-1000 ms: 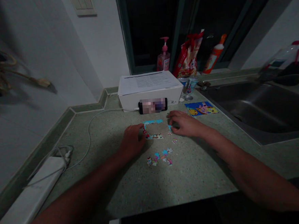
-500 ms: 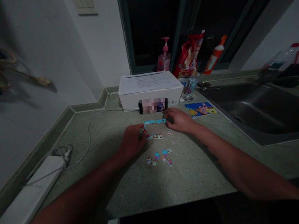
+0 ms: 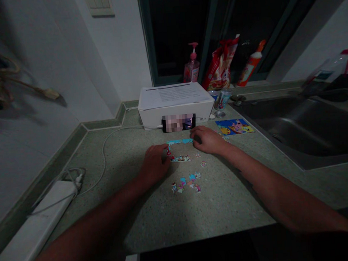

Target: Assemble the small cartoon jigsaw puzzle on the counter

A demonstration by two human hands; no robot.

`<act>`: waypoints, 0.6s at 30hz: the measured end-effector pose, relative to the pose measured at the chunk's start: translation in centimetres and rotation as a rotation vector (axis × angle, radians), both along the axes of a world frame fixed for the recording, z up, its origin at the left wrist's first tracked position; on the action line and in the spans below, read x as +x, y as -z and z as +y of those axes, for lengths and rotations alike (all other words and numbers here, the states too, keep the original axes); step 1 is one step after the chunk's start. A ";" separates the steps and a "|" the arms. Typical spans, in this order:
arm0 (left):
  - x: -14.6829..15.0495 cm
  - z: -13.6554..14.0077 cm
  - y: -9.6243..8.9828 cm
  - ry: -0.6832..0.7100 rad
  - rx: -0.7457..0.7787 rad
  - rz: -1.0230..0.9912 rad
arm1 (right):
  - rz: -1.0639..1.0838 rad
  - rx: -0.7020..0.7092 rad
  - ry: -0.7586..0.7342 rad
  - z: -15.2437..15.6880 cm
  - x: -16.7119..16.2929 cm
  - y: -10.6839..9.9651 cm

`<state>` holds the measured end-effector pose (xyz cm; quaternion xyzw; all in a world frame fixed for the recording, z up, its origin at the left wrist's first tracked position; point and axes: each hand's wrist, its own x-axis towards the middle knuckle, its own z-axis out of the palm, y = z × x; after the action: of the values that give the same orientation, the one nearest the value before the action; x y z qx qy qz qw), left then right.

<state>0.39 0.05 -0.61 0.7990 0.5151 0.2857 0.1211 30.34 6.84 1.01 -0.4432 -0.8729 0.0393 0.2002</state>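
A partly joined jigsaw puzzle (image 3: 179, 141) lies on the counter, with a light-blue top row, a short left side and a multicoloured bottom row around bare counter. My left hand (image 3: 154, 160) rests at its left edge, index finger and thumb apart, touching the border. At the top right corner, my right hand (image 3: 207, 139) has its fingers curled down onto a puzzle piece, which they mostly hide. Two loose pieces (image 3: 203, 164) sit below the right hand. Nearer to me lies a cluster of several loose puzzle pieces (image 3: 182, 181), blue, pink and mixed.
Behind the puzzle a phone (image 3: 188, 123) leans on a white box (image 3: 149, 118), its cable (image 3: 103, 151) running left to a power strip (image 3: 46, 219). A colourful cartoon picture card (image 3: 235, 127) lies right, beside the sink (image 3: 299, 125). Cans (image 3: 224, 98) stand behind.
Both hands stay at nearly the same places on the puzzle. The right hand's fingers have shifted only very slightly; the loose pieces have not moved.
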 end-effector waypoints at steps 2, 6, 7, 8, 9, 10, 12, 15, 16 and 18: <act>0.0 0.0 0.0 0.002 0.001 0.003 | 0.000 0.001 0.001 0.0 0.0 0.0; 0.0 0.1 0.1 0.004 0.002 0.011 | 0.002 -0.002 0.006 0.0 0.0 0.2; 0.0 0.1 0.2 0.005 0.002 0.013 | 0.004 -0.004 0.007 0.1 0.0 0.2; 0.0 0.1 0.2 0.004 0.003 0.015 | 0.008 -0.005 0.005 0.1 0.1 0.2; -0.1 0.1 0.2 0.003 0.003 0.017 | 0.014 -0.005 0.002 0.1 0.1 0.2; -0.1 0.1 0.2 0.000 0.005 0.018 | 0.024 -0.001 -0.004 0.1 0.1 0.3; -0.1 0.1 0.2 -0.003 0.009 0.015 | 0.039 0.013 -0.023 0.0 0.2 0.3; -0.1 0.1 0.2 0.000 0.014 0.005 | 0.024 0.026 -0.047 -0.1 0.2 0.3; -0.1 0.1 0.2 -0.001 0.014 0.005 | 0.016 0.027 -0.053 -0.1 0.2 0.3; -0.1 0.0 0.1 -0.005 0.011 0.009 | 0.012 0.031 -0.055 -0.1 0.2 0.3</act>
<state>0.28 0.10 -0.75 0.7996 0.5160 0.2855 0.1137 30.59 6.70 0.69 -0.4159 -0.8839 0.0341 0.2111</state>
